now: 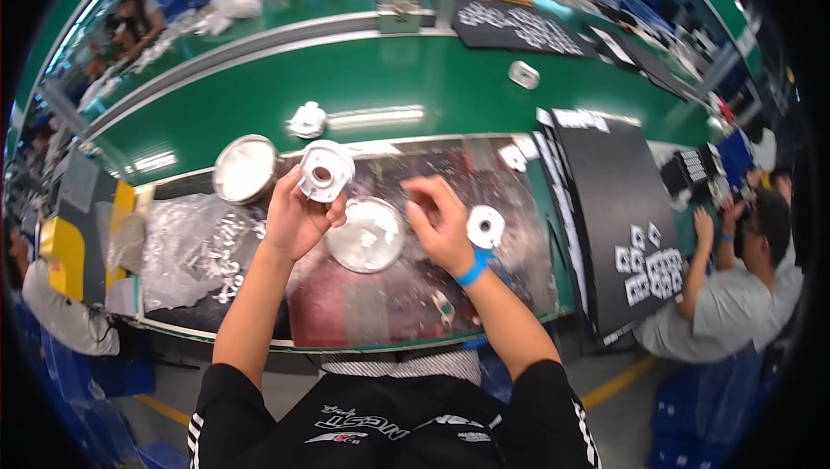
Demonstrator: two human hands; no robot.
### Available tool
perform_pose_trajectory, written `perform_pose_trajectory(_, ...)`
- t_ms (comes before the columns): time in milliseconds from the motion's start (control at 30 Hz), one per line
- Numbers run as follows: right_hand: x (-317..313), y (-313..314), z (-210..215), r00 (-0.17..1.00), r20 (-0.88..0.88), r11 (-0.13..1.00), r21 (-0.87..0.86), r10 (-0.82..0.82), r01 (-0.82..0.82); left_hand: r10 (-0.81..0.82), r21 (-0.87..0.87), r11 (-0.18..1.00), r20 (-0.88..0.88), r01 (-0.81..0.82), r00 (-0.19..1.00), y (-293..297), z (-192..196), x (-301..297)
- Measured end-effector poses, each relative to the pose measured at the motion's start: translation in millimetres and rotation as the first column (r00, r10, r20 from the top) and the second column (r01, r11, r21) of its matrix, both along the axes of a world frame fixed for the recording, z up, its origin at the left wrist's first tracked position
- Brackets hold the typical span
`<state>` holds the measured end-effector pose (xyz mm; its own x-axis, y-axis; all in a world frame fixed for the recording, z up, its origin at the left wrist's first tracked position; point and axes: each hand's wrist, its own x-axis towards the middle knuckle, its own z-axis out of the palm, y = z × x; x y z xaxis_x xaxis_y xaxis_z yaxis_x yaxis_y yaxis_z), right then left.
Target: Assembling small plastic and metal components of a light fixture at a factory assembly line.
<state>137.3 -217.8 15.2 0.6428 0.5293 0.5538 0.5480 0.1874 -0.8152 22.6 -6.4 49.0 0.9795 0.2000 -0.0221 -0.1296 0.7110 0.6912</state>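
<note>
My left hand [298, 220] grips a white round plastic housing [327, 168] with a hole in its middle, tilted so that its face shows. To the right, my right hand [439, 220] hovers over the work mat with its fingers curved and thumb apart, and I see nothing between them. Between and below the hands rests a round, shallow dish [366, 236], pale inside. A second round dish [245, 169] stands to the left of the housing. Beside my right wrist, which wears a blue band, lies a white ring-shaped part [485, 227].
Small white pieces [229, 248] lie by a clear plastic bag [177, 240] at left. Another white housing [307, 121] sits on the green conveyor [467, 89] beyond. Black boards [605, 201] are stacked at right, where a co-worker [743, 270] sits. A small part [443, 306] lies near the front.
</note>
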Motion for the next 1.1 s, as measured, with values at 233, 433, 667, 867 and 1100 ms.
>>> perform_pose_trajectory(233, -24, -50, 32, 0.992, 0.098, 0.974, -0.218, 0.078, -0.055, -0.108, 0.39, 0.884, -0.367, 0.259, 0.924, -59, -23, 20)
perform_pose_trajectory(433, -78, -44, -9, 0.776, -0.623, 0.918, 0.359, 0.102, 0.167, -0.143, 0.6, 0.799, 0.118, 0.045, 0.983, -86, -49, 15)
perform_pose_trajectory(667, -93, -72, 18, 0.911, 0.2, 0.892, -0.212, -0.36, 0.399, -0.045, 0.175, 0.984, 0.117, 0.024, 0.992, -98, -52, -1)
perform_pose_trajectory(867, -13, -243, 32, 0.166, 0.609, 0.024, -0.235, -0.776, 0.972, 0.039, -0.07, 0.997, 0.042, -0.036, 0.998, -70, -48, 1)
perform_pose_trajectory(1100, 25, -312, -3, 0.199, 0.655, -0.11, -0.399, -0.729, 0.91, -0.03, -0.032, 0.999, -0.044, 0.029, 0.999, -61, -48, 7)
